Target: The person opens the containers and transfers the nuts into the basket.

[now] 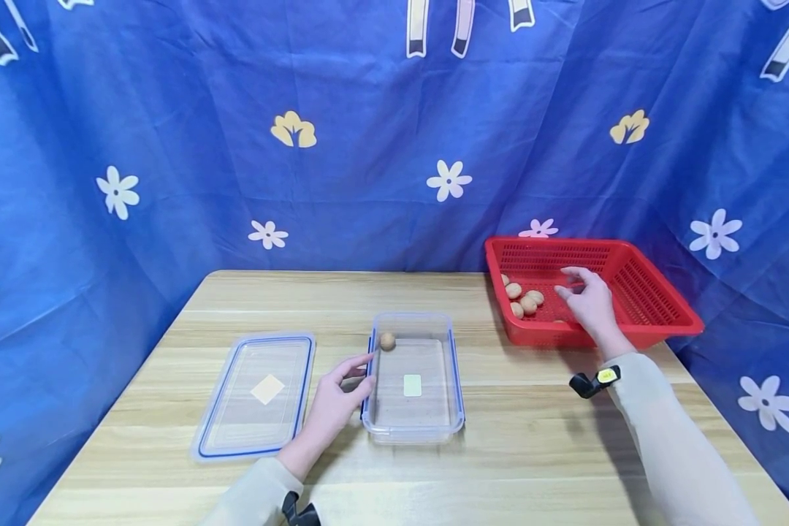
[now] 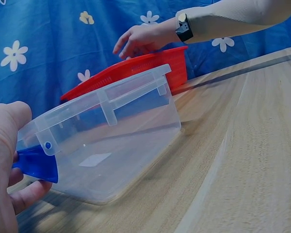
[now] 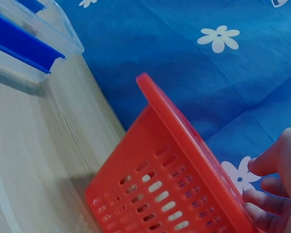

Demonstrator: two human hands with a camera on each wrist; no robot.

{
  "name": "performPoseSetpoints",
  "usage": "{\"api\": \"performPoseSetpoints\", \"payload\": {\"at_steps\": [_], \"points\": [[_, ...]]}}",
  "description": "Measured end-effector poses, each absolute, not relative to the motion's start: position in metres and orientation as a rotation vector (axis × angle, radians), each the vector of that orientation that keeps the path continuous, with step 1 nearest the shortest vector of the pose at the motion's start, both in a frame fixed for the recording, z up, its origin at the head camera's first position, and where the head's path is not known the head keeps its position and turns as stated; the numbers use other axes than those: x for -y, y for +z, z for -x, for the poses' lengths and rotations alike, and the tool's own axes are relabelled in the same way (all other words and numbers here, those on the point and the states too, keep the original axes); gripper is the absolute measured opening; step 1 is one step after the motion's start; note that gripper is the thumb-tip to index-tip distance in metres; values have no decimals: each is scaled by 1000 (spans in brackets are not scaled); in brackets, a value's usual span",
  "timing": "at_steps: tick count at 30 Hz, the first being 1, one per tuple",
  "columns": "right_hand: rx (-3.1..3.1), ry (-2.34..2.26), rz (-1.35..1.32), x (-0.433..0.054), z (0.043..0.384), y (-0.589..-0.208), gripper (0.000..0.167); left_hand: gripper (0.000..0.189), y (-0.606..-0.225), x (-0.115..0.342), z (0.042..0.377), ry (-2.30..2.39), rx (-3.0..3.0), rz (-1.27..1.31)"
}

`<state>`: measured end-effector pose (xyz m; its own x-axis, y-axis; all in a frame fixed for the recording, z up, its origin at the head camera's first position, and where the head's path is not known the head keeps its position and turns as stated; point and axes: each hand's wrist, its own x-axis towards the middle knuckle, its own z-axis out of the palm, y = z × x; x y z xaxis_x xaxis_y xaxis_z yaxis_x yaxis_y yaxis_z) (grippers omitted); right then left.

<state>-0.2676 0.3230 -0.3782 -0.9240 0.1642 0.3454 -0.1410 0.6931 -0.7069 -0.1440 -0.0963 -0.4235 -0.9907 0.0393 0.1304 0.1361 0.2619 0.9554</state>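
Note:
A clear plastic container [image 1: 413, 431] with blue side latches stands near the table's middle, one tan, potato-like ball [image 1: 387, 341] in its far left corner. My left hand [image 1: 338, 398] holds the container's left side, with thumb and fingers about the blue latch [image 2: 38, 164]. Over the red basket [image 1: 519, 334], my right hand [image 1: 588, 299] hovers with loosely bent fingers and nothing between them. Several small tan potatoes [image 1: 529, 304] lie in the basket's left part; the near wall and the hand hide some of its floor.
The container's lid [image 1: 250, 409], clear with a blue seal, lies flat on the wooden table [image 1: 500, 475] to the left. A blue cloth [image 1: 368, 183] with flower prints hangs behind and beside the table. The basket's right rim reaches about the table's right edge.

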Motion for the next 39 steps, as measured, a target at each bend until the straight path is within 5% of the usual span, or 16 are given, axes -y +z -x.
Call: {"api": "performPoseSetpoints", "payload": {"at_steps": [39], "points": [[2448, 1243, -227, -271, 255, -363, 36, 39, -434, 98, 148, -1824, 2417, 184]]}}
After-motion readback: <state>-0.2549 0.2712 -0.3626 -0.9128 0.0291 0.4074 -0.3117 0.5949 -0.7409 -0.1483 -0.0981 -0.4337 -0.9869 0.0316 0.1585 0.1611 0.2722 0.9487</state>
